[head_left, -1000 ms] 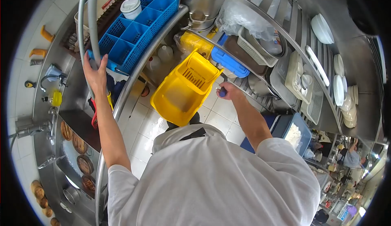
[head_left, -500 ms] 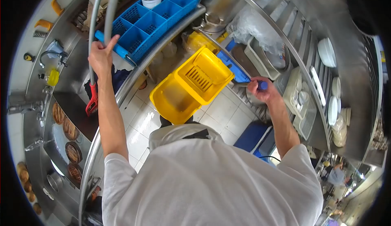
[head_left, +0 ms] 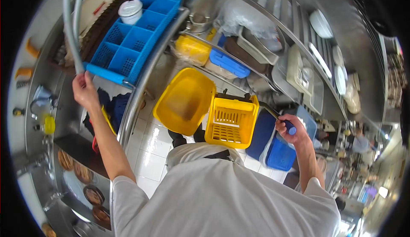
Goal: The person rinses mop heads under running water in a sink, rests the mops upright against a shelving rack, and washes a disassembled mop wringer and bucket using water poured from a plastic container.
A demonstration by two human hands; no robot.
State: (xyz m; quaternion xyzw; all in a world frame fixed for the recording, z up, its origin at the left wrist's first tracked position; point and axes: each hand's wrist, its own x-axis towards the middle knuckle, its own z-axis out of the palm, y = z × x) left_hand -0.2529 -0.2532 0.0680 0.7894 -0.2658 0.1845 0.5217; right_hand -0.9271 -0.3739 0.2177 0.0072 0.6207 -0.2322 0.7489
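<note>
My left hand is closed around the lower part of a grey pole, which looks like a mop handle. A second grey pole runs beside it. Dark blue mop cloth lies by that wrist, with red and yellow parts partly hidden under my forearm. In my right hand is the wringer lever, its blue end showing past the fingers. The lever joins the yellow slotted wringer, set at the right side of a yellow mop bucket on the floor before my feet.
A blue divided crate with a white lidded tub sits on the steel counter at left. Metal shelves with dishes and trays run along the right. A blue bin stands below my right hand. White tiles cover the floor.
The bucket and wringer have turned, bringing the wringer nearer my body on the right. My right hand has moved right and down with the lever. My left hand is lower along the poles.
</note>
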